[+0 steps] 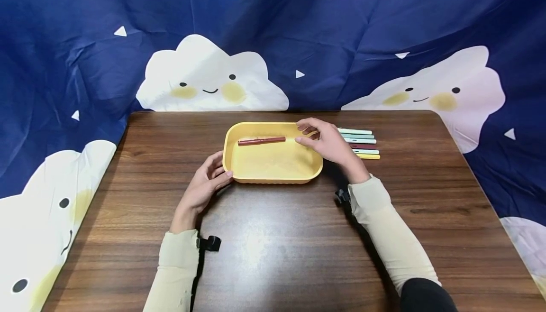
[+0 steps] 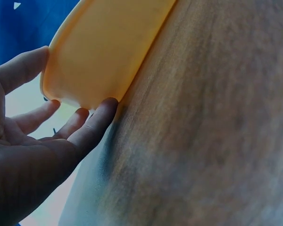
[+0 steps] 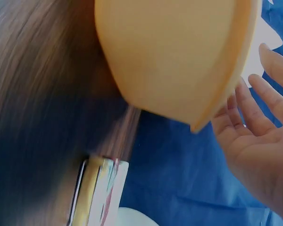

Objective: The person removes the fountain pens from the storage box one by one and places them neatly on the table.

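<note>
A shallow yellow tray (image 1: 273, 166) with rounded corners sits toward the back of the wooden table. Inside it, near the far side, lies a dark red pen (image 1: 261, 141). My left hand (image 1: 205, 182) holds the tray at its left end, thumb at the near corner by the rim and fingertips against the outer wall (image 2: 101, 56). Over the tray's right end hovers my right hand (image 1: 326, 143), fingers loosely bent and apart, holding nothing. Right beside the tray, several pens (image 1: 362, 140) in white, green, dark red and yellow lie in a row, their left ends hidden by my right hand.
The brown wooden table (image 1: 264, 250) ends a little behind the tray. A dark blue curtain (image 1: 324, 27) with white smiling clouds hangs behind and around it. A black strap mount (image 1: 210, 243) sits at my left wrist, another (image 1: 342, 197) at my right.
</note>
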Demonstrator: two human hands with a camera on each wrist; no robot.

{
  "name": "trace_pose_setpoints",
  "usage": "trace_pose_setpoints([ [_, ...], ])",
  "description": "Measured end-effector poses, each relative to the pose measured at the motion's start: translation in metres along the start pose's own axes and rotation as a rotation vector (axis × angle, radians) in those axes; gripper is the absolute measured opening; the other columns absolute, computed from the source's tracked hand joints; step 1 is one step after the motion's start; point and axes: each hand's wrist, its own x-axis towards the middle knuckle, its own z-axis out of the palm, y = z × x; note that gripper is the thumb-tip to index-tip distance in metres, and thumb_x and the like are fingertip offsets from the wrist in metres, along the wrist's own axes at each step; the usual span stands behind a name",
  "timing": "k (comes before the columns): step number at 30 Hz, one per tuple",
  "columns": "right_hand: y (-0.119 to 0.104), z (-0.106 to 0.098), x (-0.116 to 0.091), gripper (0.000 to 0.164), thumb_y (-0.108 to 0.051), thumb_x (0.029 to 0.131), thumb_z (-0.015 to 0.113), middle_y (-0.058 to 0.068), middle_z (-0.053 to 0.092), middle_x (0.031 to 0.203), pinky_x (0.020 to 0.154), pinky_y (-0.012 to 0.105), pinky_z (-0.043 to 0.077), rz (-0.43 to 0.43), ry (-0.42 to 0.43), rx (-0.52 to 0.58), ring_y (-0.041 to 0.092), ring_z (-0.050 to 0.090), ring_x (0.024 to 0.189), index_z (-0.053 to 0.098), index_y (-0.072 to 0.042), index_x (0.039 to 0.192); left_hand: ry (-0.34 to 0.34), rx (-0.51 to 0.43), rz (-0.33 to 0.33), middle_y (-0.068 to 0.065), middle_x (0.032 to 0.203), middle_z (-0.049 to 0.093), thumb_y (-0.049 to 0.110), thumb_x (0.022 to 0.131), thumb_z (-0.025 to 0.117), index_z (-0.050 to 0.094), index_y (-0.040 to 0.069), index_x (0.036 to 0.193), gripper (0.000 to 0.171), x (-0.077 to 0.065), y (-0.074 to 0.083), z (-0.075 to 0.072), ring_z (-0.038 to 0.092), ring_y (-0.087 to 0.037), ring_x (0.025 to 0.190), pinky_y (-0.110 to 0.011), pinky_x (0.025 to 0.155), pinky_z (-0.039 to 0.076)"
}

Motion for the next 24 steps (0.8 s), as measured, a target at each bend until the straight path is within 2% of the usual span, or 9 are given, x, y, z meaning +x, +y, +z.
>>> trace_pose_setpoints([
  [9,-0.005,0.021,0.013,0.037,-0.016,0.093,0.076,0.021,0.069,0.117,0.090,0.050,0.053,0.004,-0.062,-0.015,0.031,0.063,0.105,0.067,0.003,0.123,-0.001,0.015,-0.002,-0.027,0.151,0.037,-0.005,0.097,0.062,0.028,-0.003,0.155,0.068,0.000,0.000,0.001,0.043,-0.040,0.135,-0.030,0.096,0.054],
  [17,-0.002,0.038,0.021,0.033,-0.016,0.092,0.077,0.015,0.071,0.116,0.089,0.043,0.052,0.020,-0.077,-0.044,0.030,0.062,0.107,0.070,0.002,0.119,-0.004,0.009,-0.003,-0.028,0.151,0.036,-0.004,0.097,0.062,0.028,-0.003,0.155,0.068,0.000,-0.002,0.000,0.043,-0.040,0.135,-0.032,0.099,0.053],
  [24,-0.001,0.048,0.027,0.036,-0.017,0.093,0.075,0.019,0.069,0.118,0.092,0.044,0.051,0.048,-0.114,-0.025,0.032,0.061,0.109,0.069,0.003,0.122,-0.005,0.008,0.004,-0.027,0.151,0.037,-0.004,0.097,0.062,0.028,-0.003,0.155,0.067,0.000,-0.003,0.000,0.044,-0.039,0.135,-0.031,0.098,0.053],
])
